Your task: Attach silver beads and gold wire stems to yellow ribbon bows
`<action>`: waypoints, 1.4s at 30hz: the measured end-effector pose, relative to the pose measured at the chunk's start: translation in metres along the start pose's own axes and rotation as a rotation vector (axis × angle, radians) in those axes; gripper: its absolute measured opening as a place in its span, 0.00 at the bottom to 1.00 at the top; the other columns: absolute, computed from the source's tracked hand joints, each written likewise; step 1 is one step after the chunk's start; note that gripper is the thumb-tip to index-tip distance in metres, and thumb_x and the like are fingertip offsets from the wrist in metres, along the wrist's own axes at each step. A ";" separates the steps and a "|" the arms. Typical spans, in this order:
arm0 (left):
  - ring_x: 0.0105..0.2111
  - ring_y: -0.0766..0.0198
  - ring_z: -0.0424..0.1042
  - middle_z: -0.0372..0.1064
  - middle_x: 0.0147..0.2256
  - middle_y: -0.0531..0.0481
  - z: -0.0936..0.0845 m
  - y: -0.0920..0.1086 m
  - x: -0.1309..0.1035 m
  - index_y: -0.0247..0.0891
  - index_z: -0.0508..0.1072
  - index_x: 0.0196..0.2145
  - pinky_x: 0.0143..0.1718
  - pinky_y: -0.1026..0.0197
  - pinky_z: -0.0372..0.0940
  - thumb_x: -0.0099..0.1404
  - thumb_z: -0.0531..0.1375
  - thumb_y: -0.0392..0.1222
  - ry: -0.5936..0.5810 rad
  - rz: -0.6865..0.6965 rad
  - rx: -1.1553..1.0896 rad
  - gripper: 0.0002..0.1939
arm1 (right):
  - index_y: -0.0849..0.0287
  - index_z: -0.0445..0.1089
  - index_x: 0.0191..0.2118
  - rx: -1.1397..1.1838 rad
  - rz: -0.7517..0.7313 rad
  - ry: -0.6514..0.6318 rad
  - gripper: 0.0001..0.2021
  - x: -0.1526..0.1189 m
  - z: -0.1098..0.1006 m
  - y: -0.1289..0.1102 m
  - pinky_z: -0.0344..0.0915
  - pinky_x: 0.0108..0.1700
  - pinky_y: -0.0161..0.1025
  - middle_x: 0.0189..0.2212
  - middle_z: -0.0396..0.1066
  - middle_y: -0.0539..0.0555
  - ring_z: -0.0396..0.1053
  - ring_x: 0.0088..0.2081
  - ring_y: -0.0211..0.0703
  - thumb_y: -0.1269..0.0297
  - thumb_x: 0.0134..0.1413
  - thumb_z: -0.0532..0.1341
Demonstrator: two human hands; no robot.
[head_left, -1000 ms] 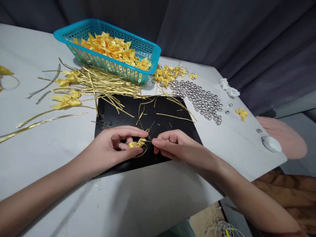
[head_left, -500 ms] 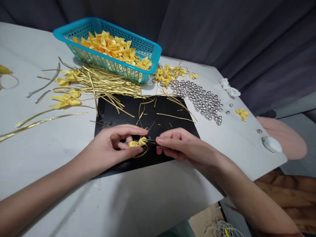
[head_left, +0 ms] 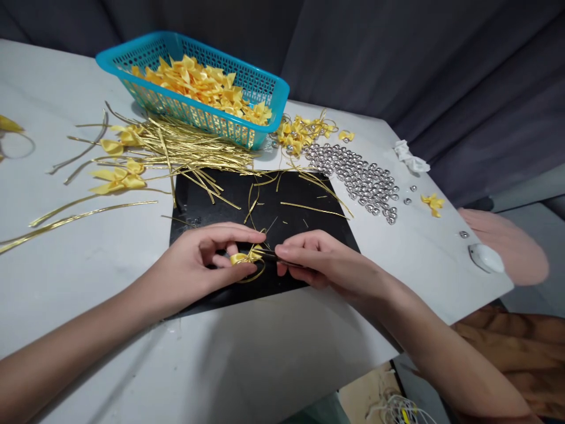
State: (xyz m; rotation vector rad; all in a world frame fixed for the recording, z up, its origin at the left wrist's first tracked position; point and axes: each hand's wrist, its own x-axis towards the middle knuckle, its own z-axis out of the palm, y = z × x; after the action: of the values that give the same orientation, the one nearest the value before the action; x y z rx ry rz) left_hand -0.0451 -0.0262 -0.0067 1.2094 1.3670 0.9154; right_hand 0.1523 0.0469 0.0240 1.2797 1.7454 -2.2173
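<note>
Near the front of a black mat (head_left: 207, 300), my left hand (head_left: 205, 253) pinches a small yellow ribbon bow (head_left: 241, 258) between thumb and fingers. Thin gold cord is wound about the bow, with a loop hanging below and short ends sticking up. My right hand (head_left: 313, 256) is closed round a slim dark tweezers-like tool (head_left: 268, 252). Its tip points left and reaches the bow's right side, at the gold cord. Most of the tool is hidden in my fingers, so its exact kind is unclear.
A blue basket (head_left: 280, 97) of yellow ribbon pieces stands at the back, with gold cords (head_left: 194, 147) heaped before it. Yellow bows (head_left: 300, 132) and silver beads (head_left: 359, 174) lie right of it. A white computer mouse (head_left: 485, 258) sits near the table's right edge.
My right hand has shifted slightly left, bringing the tool's tip farther over the bow. My left hand and the bow stay almost where they were.
</note>
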 end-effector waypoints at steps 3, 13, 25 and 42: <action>0.26 0.70 0.64 0.73 0.40 0.45 0.000 0.000 0.000 0.38 0.80 0.40 0.23 0.73 0.66 0.52 0.67 0.44 -0.004 -0.003 0.007 0.16 | 0.63 0.67 0.27 -0.005 -0.011 -0.001 0.21 0.002 0.001 0.000 0.36 0.19 0.32 0.15 0.52 0.43 0.43 0.18 0.27 0.47 0.54 0.61; 0.24 0.70 0.65 0.74 0.41 0.46 0.002 0.001 0.001 0.39 0.81 0.39 0.22 0.70 0.68 0.52 0.66 0.45 -0.002 0.020 0.002 0.15 | 0.62 0.65 0.27 0.021 0.003 -0.016 0.20 0.004 0.009 -0.003 0.36 0.20 0.33 0.14 0.51 0.41 0.41 0.17 0.28 0.47 0.54 0.61; 0.23 0.72 0.64 0.73 0.40 0.47 0.002 0.000 0.002 0.40 0.80 0.39 0.22 0.71 0.67 0.51 0.67 0.45 -0.015 -0.013 -0.018 0.16 | 0.61 0.65 0.29 0.090 0.006 -0.035 0.19 0.009 0.010 0.003 0.36 0.18 0.32 0.16 0.52 0.42 0.42 0.17 0.28 0.48 0.53 0.62; 0.23 0.72 0.64 0.72 0.41 0.47 0.001 0.000 0.001 0.39 0.80 0.39 0.21 0.72 0.65 0.51 0.67 0.44 -0.024 -0.035 -0.035 0.17 | 0.61 0.65 0.28 0.038 -0.009 -0.004 0.20 0.009 0.013 0.004 0.35 0.18 0.32 0.15 0.51 0.41 0.42 0.16 0.27 0.46 0.53 0.61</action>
State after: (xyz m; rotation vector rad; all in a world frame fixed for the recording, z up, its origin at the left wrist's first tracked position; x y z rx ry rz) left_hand -0.0438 -0.0256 -0.0067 1.1627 1.3444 0.8941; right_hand 0.1406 0.0387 0.0159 1.2765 1.7198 -2.2667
